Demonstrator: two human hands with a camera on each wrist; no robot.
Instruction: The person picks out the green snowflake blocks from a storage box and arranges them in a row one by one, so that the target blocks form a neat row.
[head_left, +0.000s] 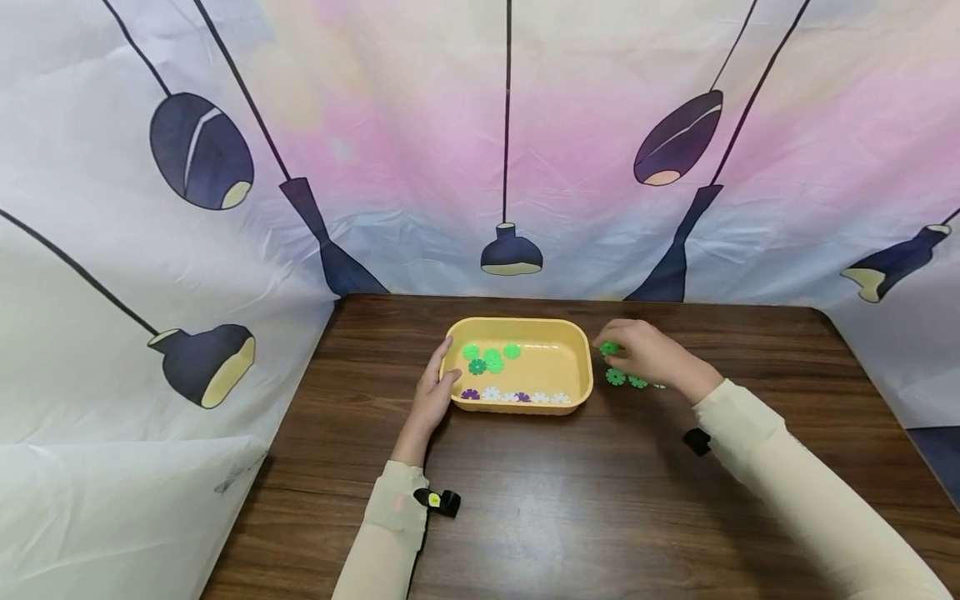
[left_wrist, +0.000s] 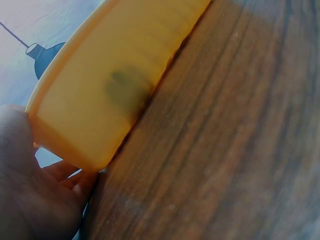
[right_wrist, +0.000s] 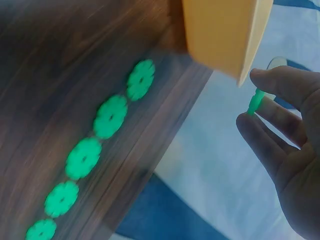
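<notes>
A yellow plastic tray point(head_left: 555, 365) sits on the table. Light green snowflake discs point(head_left: 492, 360), a darker green one point(head_left: 477, 367), and a row of white and purple discs point(head_left: 522, 397) lie inside. My left hand point(head_left: 433, 396) holds the tray's left end, thumb over the rim and fingers along the outer wall. Just past the right end, my right hand point(head_left: 647, 352) pinches a green snowflake disc point(right_wrist: 256, 101) on edge between thumb and fingertips, raised above the table. More green discs point(right_wrist: 83, 158) lie in a line on the wood, partly hidden by the right hand in the head view.
The dark wooden table point(head_left: 510, 500) ends at a hanging cloth point(head_left: 420, 242) printed with lamps, which also comes down on the left and right. Black straps with small devices point(head_left: 438, 502) are on both wrists.
</notes>
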